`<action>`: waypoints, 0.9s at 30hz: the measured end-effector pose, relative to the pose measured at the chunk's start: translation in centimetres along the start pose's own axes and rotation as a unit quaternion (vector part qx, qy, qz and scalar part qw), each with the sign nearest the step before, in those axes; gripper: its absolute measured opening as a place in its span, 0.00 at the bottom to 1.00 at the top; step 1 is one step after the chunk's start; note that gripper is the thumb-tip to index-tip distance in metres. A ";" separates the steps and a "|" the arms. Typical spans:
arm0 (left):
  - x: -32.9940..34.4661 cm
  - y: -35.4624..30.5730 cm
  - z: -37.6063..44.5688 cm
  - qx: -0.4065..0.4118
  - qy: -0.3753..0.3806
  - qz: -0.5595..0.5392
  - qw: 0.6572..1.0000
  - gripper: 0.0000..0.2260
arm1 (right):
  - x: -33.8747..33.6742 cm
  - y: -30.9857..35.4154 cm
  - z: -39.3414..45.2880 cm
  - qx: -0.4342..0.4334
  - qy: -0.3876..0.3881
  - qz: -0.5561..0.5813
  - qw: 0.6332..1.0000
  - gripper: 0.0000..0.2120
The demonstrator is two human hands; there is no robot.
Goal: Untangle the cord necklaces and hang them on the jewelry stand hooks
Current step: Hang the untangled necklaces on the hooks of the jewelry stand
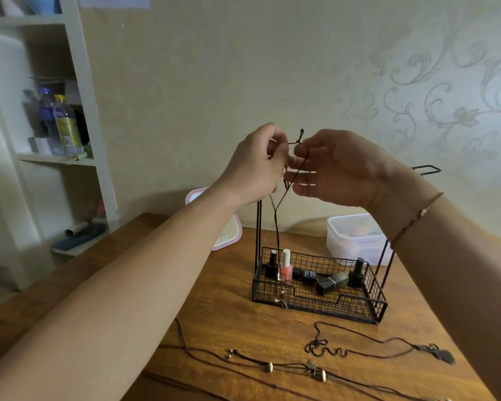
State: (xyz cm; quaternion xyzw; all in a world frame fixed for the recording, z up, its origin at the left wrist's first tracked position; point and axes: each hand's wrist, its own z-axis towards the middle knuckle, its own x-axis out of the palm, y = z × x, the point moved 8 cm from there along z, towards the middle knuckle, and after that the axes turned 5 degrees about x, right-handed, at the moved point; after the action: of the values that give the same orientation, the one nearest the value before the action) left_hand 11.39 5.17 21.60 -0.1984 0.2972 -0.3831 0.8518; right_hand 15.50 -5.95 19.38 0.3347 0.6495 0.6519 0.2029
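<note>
a: nearest first, what's left on the bench [220, 314]?

b: two cord necklaces lie along its front edge. the beaded necklace [310, 369] with a small star runs left to right, and the dark-pendant necklace [394, 347] sits to its right, its cord bunched in a little coil. neither has been hung yet.

a: and past those?

b: the jewelry stand [318, 287], a black wire basket holding nail polish bottles [285, 269], with uprights rising to a top bar mostly hidden behind the hands.

a: so the one being worked?

b: the held necklace [276, 224] is up at bar height. the left hand [258, 166] pinches the cord with curled fingers; the right hand [336, 169] pinches the knotted end, its other fingers loosely spread. both hands sit equally near, almost touching.

a: how does it lie?

b: long axis vertical. the thin dark cord drops from the fingers in two strands that join and hang toward the basket's left corner, where a small charm seems to dangle, though it's too small to be sure. the hooks should lie just behind and below the fingers, i'd judge
</note>
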 end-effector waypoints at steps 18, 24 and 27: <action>3.8 7.9 -4.8 -0.107 -0.009 0.129 0.986 0.04 | -2.4 -6.9 0.3 -0.306 -0.303 -0.632 0.644 0.05; 7.6 8.4 -7.8 -0.142 0.146 0.028 0.979 0.07 | -4.7 -15.1 1.7 -0.171 -0.182 -0.449 0.858 0.11; 8.4 9.3 -10.2 -0.156 0.215 0.037 0.963 0.07 | -4.3 -18.1 0.5 -0.184 -0.120 -0.457 0.862 0.10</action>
State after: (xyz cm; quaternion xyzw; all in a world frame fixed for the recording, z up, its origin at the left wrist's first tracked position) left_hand 14.09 3.44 5.73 -0.2301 0.5367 -0.3341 0.7399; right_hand 15.76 -7.23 0.82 0.0321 0.5686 0.5483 0.6124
